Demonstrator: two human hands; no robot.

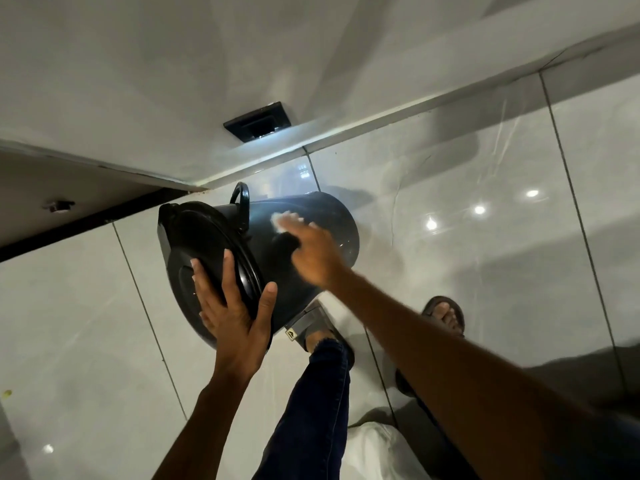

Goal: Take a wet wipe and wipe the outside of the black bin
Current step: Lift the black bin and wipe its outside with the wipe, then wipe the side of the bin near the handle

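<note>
The black bin is tipped towards me on the glossy tiled floor, its round lid facing the camera and a loop handle sticking up behind it. My left hand grips the lid's lower rim, fingers spread across the lid and thumb on the bin's side. My right hand presses a white wet wipe flat against the bin's curved outer wall. That hand is blurred by motion and covers most of the wipe.
A white wall with a black socket plate rises behind the bin, and a dark doorway gap lies to the left. My feet in sandals stand close under the bin. Light floor tiles spread left and right.
</note>
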